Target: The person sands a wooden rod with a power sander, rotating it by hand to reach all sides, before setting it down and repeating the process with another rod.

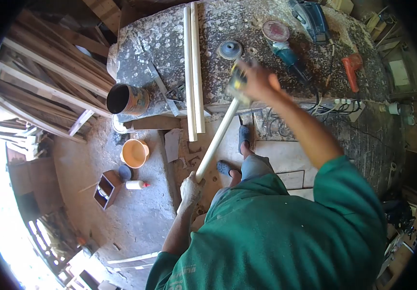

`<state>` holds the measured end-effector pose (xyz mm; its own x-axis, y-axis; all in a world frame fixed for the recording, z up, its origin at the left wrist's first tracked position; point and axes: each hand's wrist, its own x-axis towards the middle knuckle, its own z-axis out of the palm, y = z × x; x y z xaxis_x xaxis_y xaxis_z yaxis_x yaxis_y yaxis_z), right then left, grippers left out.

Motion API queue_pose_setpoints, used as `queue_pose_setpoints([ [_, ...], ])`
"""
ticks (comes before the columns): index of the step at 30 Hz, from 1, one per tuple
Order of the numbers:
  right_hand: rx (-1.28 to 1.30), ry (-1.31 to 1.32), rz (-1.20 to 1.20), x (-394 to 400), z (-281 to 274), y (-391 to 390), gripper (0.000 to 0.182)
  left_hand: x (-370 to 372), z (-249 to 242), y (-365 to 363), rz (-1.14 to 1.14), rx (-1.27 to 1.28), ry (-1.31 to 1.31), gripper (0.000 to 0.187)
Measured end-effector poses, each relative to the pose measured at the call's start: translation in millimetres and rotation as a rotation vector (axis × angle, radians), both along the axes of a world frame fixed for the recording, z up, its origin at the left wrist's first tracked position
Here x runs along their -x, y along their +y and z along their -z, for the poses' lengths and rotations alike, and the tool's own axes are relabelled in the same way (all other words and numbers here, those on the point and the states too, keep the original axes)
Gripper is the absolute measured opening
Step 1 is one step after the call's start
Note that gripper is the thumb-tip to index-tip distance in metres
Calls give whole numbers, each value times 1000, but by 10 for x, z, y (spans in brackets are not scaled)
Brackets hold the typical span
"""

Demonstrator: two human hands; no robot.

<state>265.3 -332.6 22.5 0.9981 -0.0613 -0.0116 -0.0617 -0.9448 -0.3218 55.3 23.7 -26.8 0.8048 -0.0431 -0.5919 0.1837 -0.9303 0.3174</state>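
My left hand (190, 189) is closed around the lower part of a pale, slender wooden pole (216, 140), which slants up toward the workbench edge. My right hand (262, 86) is blurred by motion and grips a yellow-and-black hand tool (238, 81) at the pole's upper end. Blur hides the tool's exact kind. Beyond it on the bench lies a round grey-blue disc (230, 49). Two similar pale wooden strips (189, 72) rest side by side left of the tool, their near ends jutting past the bench edge.
The speckled bench (165, 36) bears a teal angle grinder (290, 58), a blue power tool (310, 21), a red tool (352, 70), a metal square (162, 89) and a paint-stained can (136, 100). Cables hang on the right. An orange bowl (135, 153) and white bottle (135, 184) stand left.
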Motion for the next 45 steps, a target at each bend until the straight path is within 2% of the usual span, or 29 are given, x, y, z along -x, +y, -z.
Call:
queue_pose_setpoints([
  [2,-11,132,186,-309,-351,-345,89,1,-20,-26,15,-32,-33,29],
  [5,27,52,168,-463,-212,-564,86,2,-101,-21,32,-67,-69,28],
  [8,10,-65,53,-24,-153,-4,81,-3,-104,-19,16,-57,-53,29],
  [10,-83,158,-66,436,-494,484,75,-11,-91,-26,-15,-36,-33,31],
  [12,-253,52,-287,892,-349,813,76,-39,-179,-46,-19,-26,-3,31],
  [15,-289,86,-480,1182,-597,932,72,-31,-173,0,-7,-27,19,31],
  [18,-225,207,-186,813,-552,658,75,6,-195,-12,-4,-31,45,30],
  [22,43,-78,52,-23,19,-232,89,6,-293,-96,-14,-21,60,29],
  [24,0,117,136,-276,-285,-435,91,9,-311,-103,-18,-23,54,30],
  [25,27,7,83,-328,-195,-496,92,-2,-310,-92,-20,-25,47,30],
  [26,-4,27,85,-299,-75,-495,91,-10,-311,-78,-23,-26,39,31],
  [28,-62,64,89,-39,-179,-153,90,-32,-304,-54,-18,-23,40,30],
  [29,-86,52,-4,157,-222,16,90,-29,-306,-46,-6,-16,31,29],
  [30,-78,132,5,408,-500,357,88,-29,-312,-44,9,-9,23,29],
  [31,-119,80,-109,632,-420,526,85,-39,-329,-53,-4,5,32,28],
  [32,-175,47,-227,869,-399,713,73,-40,-325,-50,-12,25,40,28],
  [33,-211,155,-255,1047,-577,933,68,-39,-319,-39,-20,44,48,28],
  [34,-240,47,-391,1206,-566,1009,63,-41,-314,-28,-26,61,56,28],
  [36,-201,-127,-491,1304,-512,972,60,-65,-331,-23,-33,61,97,29],
  [38,-209,121,-268,1131,-489,782,61,-32,-297,-13,-35,59,117,30],
  [39,-195,62,-193,938,-488,625,65,-29,-304,-23,-29,60,135,31],
  [40,-73,39,-142,713,-437,393,67,-13,-290,-23,-26,66,127,31],
  [41,76,-93,-116,502,-260,113,75,2,-270,-21,-21,72,118,32],
  [42,-4,-3,-17,232,-86,-169,85,15,-258,-22,-17,78,108,32],
  [43,18,82,60,10,-139,-375,92,10,-271,-26,-19,78,116,32],
  [45,72,118,158,-315,-161,-667,94,-13,-310,-44,-31,79,128,34],
])
